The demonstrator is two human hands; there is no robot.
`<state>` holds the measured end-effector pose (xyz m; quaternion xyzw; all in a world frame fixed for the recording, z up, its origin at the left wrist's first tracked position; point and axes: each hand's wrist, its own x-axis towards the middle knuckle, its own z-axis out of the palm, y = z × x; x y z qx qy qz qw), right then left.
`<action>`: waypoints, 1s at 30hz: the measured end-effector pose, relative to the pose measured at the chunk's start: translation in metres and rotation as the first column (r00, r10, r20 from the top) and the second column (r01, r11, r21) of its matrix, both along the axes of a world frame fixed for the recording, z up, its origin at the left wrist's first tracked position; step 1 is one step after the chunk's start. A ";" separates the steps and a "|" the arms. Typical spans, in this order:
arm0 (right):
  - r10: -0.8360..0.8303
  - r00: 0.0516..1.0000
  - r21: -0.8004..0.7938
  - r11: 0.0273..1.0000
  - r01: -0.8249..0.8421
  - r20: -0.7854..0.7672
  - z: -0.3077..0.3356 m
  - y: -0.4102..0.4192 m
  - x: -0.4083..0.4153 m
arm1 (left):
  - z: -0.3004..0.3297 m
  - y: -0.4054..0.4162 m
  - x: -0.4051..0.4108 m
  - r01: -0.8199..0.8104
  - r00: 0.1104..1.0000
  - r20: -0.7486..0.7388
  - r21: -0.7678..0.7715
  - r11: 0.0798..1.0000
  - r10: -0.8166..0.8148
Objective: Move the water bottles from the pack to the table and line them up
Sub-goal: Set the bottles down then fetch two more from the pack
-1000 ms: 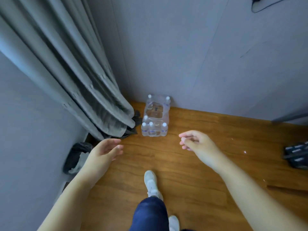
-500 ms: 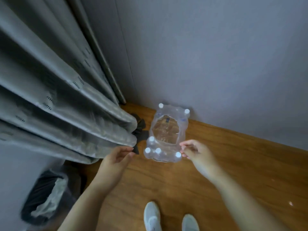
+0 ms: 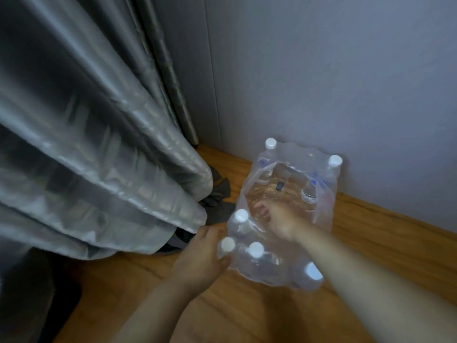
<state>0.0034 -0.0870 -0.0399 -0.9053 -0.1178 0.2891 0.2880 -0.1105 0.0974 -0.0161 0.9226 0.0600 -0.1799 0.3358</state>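
Down on the wooden floor, against the grey wall, stands the plastic-wrapped pack of water bottles, its wrap torn open across the middle. White caps show at the far corners and along the near edge; one capped bottle stands at the near left. The right hand reaches into the opening, fingers curled down inside the wrap; whether they grip anything cannot be told. The left hand rests with its fingers against the pack's near-left corner. Grey curtains hang at the left, just beside the pack.
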 end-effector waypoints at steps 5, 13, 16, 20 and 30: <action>0.163 0.983 0.006 0.986 -0.164 0.086 -0.026 0.017 0.014 | -0.037 0.002 0.011 0.150 0.988 0.014 0.077 0.986 -0.152; 0.026 0.967 0.164 0.984 -0.069 0.253 -0.025 0.014 0.008 | -0.039 0.001 0.016 0.175 0.979 0.058 0.239 0.955 -0.194; -0.043 0.961 0.159 0.987 -0.001 0.273 -0.019 0.003 0.005 | -0.036 -0.001 0.015 0.177 0.976 0.082 0.227 0.958 -0.200; -0.067 0.930 0.079 0.996 0.042 0.361 -0.013 -0.006 0.003 | -0.034 0.001 0.013 0.150 0.982 0.087 0.190 0.970 -0.169; -0.275 0.809 0.268 0.951 0.151 0.520 0.072 -0.053 0.003 | -0.013 0.006 0.021 0.129 0.984 0.115 0.075 0.989 -0.137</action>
